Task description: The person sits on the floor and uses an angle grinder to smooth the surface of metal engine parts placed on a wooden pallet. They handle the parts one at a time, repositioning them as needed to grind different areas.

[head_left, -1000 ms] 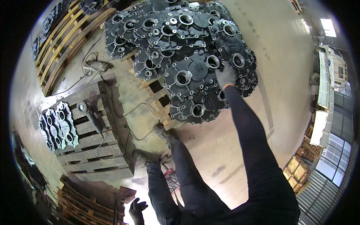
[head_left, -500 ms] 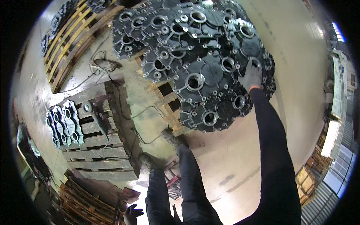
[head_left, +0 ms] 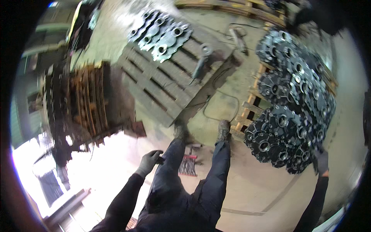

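Observation:
Large dark metal castings (head_left: 282, 120), round-holed covers with scalloped bolt rims, lie piled at the right. At the pile's near right edge is my right hand (head_left: 321, 161) in a grey glove, touching the outermost casting; its fingers look stretched but are partly smeared. My left hand (head_left: 148, 163), also gloved, hangs in front of my left thigh, fingers loosely apart with nothing in them. Several slimmer, lighter metal covers (head_left: 164, 33) lie in a row on a grey wooden pallet (head_left: 154, 83) ahead. Beside them on its slats rests a grinder-like power tool (head_left: 201, 62).
A cable (head_left: 228, 120) loops over the floor between the pallet and the pile. Light wooden pallet boards (head_left: 247, 116) stick out under the castings. Stacked brown pallets (head_left: 91, 100) stand left. A red-edged object (head_left: 188, 164) lies between my legs. Another pallet (head_left: 216, 4) is at the far edge.
My view has swung left, so the casting pile now sits at the right. My right hand has gone from a casting's top to the pile's edge. My left hand has come further into view.

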Tool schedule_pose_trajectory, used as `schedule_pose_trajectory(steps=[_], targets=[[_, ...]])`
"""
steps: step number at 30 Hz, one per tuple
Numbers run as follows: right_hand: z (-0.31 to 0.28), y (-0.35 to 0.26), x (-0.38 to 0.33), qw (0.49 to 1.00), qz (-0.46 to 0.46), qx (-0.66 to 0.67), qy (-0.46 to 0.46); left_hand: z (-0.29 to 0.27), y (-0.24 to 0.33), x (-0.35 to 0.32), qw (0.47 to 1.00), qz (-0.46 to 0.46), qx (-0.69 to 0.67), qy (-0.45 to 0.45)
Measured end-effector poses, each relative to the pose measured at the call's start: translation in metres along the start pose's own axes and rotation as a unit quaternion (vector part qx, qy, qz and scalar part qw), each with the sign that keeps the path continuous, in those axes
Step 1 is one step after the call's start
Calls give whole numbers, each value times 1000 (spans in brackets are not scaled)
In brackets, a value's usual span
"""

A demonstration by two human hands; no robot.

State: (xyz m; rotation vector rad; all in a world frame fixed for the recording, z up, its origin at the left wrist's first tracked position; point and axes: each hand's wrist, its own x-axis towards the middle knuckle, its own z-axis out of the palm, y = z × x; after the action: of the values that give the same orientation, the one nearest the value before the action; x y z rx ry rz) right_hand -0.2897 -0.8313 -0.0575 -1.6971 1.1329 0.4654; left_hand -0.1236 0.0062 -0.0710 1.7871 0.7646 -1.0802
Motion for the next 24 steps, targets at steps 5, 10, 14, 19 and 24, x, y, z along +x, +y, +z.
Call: schedule_pose_trajectory(steps=[5,10,14,19,24], targets=[[158,-111,-84,982,-20,-119,-145,-28,-84,-5,995,-34,-95,2],[367,-170,-103,872,-303,-247,-294,-45,-133,-2,995,52,66,59],[530,-191,-110,749,-446,-407,-273,-72,-128,11,989,-22,-143,35],[692,-230,-107,791,-401,-345,-306,-90,-173,66,989,102,-57,87],[791,-228,-103,936,-139,-100,-308,-113,-95,87,966,141,-214,-29]])
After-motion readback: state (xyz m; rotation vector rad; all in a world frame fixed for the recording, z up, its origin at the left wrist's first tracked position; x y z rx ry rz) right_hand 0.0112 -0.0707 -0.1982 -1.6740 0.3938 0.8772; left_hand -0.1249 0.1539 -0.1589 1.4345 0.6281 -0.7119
